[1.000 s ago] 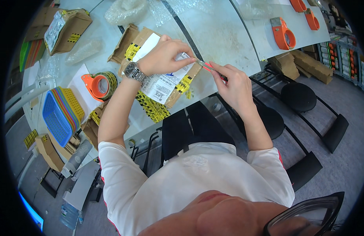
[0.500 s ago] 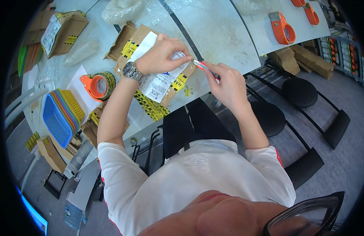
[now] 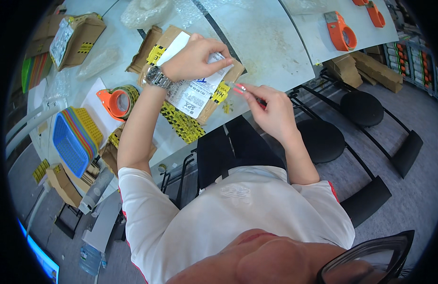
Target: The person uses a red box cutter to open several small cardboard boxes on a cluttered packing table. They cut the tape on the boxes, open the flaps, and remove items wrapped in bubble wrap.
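A flat brown cardboard box [image 3: 208,112] lies on the table, with a white printed label and black-and-yellow tape on it. My left hand [image 3: 193,59], a metal watch at its wrist, holds the box from above; its fingers curl over the far side and the thumb points right. In my right hand [image 3: 274,108] is a red utility knife [image 3: 239,88], its tip close to the taped right edge of the box. Whether the tip touches the tape I cannot tell. A strip of black-and-yellow tape [image 3: 181,124] sits at the table's near edge, beside the box.
Left of the box are an orange tape dispenser [image 3: 115,105], stacked coloured baskets [image 3: 72,146] and an opened carton [image 3: 79,42]. Bubble wrap [image 3: 145,12] lies at the back. Another orange dispenser [image 3: 341,34] stands far right. Black chairs [image 3: 318,141] are at the right.
My right hand has drawn the knife slightly toward me, from the box's right corner down to the tape at its edge. The left thumb has lifted apart from the knife tip.
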`<move>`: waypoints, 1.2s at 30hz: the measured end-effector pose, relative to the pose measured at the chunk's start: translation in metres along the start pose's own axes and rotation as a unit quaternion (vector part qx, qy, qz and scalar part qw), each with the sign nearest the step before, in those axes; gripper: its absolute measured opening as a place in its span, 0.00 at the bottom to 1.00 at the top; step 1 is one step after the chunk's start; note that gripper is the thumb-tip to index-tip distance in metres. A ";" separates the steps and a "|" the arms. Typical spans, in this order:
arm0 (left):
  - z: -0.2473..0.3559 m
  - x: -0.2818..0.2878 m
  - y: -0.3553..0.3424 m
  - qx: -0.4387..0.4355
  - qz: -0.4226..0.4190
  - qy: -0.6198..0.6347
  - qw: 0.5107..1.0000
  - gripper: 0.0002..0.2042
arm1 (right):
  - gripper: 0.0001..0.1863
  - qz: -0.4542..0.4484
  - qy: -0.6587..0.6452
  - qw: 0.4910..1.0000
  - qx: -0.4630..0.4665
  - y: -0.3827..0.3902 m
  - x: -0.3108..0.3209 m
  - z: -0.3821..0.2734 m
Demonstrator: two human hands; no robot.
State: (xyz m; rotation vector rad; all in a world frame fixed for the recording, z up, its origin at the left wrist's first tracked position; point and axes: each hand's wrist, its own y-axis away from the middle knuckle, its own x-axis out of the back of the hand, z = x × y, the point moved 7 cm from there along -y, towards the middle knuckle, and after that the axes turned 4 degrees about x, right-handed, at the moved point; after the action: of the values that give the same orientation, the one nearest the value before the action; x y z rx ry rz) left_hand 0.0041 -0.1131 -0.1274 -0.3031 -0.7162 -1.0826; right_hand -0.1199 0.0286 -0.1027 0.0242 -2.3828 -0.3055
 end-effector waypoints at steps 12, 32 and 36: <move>-0.011 0.017 0.009 0.095 -0.002 0.176 0.980 0.13 | 0.14 0.057 -0.010 0.998 0.006 -0.009 0.001 -0.003; -0.036 0.099 0.128 0.143 0.636 0.436 0.621 0.12 | 0.20 0.197 -0.007 0.974 0.114 -0.103 -0.007 0.083; -0.036 0.078 0.130 0.116 0.614 0.517 0.585 0.09 | 0.23 0.031 -0.561 0.827 0.016 -0.098 0.009 0.028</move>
State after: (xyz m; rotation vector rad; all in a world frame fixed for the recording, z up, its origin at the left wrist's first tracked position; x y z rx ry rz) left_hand 0.1540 -0.1281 -0.0875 0.1311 0.4870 0.3132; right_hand -0.1514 -0.0621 -0.1388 -0.2994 -3.5538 -0.2827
